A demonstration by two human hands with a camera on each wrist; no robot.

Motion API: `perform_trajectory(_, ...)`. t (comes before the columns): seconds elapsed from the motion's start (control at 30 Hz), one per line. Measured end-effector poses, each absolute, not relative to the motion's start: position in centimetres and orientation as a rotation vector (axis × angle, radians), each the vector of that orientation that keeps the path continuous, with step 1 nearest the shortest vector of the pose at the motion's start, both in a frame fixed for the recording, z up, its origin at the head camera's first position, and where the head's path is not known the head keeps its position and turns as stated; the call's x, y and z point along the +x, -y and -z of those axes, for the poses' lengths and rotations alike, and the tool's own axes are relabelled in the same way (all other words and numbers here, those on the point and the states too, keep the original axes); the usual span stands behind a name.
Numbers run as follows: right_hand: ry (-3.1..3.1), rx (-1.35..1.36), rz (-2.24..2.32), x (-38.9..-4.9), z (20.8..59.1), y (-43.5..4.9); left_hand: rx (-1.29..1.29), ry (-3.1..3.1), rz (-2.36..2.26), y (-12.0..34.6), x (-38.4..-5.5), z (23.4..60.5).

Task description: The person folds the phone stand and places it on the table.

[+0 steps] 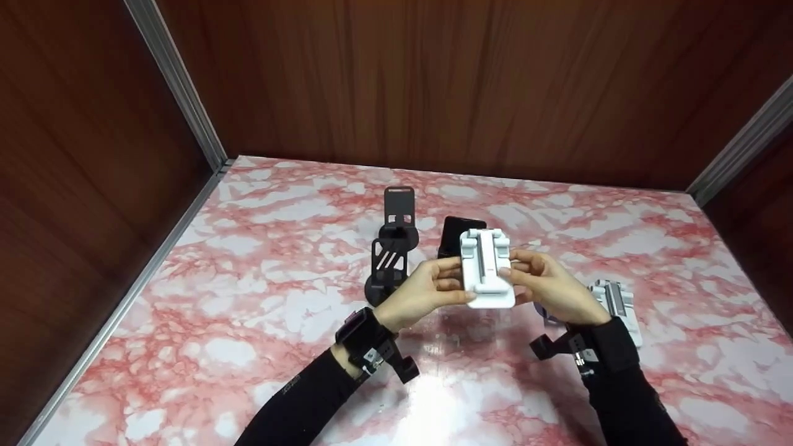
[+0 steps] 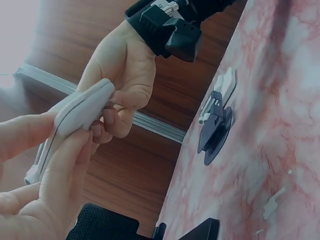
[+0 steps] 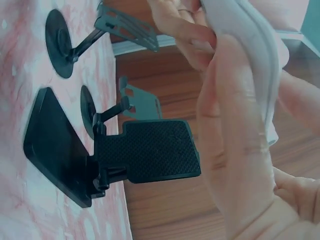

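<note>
Both hands hold a folded white phone stand [image 1: 495, 300] up above the table. My left hand [image 1: 424, 288] grips its left edge. My right hand [image 1: 554, 288] pinches the right edge, thumb on the near face. In the left wrist view the white stand [image 2: 82, 112] is seen edge-on as a thin slab between the fingers of both hands. The right wrist view shows fingers along the stand's smooth side [image 3: 255, 55]. Behind it stands a black phone stand [image 1: 461, 232], partly covered; its textured plate [image 3: 155, 150] shows fully in the right wrist view.
Two black phone stands with round bases, a far one [image 1: 399, 203] and a nearer one [image 1: 389, 263], stand left of centre. Another folded white phone stand [image 1: 627, 313] lies at right, partly behind the right wrist. A dark round-based stand [image 2: 217, 130] lies near it. Wooden panels [image 1: 433, 80] enclose the marbled table [image 1: 248, 359].
</note>
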State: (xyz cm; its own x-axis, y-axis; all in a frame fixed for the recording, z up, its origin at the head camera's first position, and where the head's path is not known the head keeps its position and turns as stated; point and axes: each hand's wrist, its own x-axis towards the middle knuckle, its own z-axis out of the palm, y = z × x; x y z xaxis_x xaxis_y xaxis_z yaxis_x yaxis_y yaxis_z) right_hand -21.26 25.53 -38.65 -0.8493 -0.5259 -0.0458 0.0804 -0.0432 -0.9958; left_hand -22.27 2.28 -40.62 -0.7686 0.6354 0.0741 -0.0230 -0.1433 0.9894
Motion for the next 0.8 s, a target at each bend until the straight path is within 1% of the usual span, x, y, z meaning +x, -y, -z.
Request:
perform_trajectory(0.17, -1.872, -0.455, 1.909, -21.1, 38.8, -26.0, 0.72, -1.756, -1.923, -2.4, -21.9, 40.4)
perform_trajectory(0.33, -1.934, -0.432, 1.895, -20.8, 38.8, -26.8, 0.799, -1.99, -1.775, -2.2, -21.5, 40.0)
perform_trajectory(0.57, -1.937, -0.403, 1.929, -20.6, 38.9, -28.5, 1.085, -2.611, -1.268, -1.5, -20.2, 39.5)
perform_trajectory(0.67, -2.007, -0.343, 1.914, -20.5, 39.0, -29.0, 1.194, -2.826, -1.058, -1.3, -20.0, 39.3)
perform_trajectory(0.8, -2.179, -0.243, 1.814, -20.5, 39.3, -29.3, 1.222, -3.086, -0.784, -0.7, -20.0, 39.1)
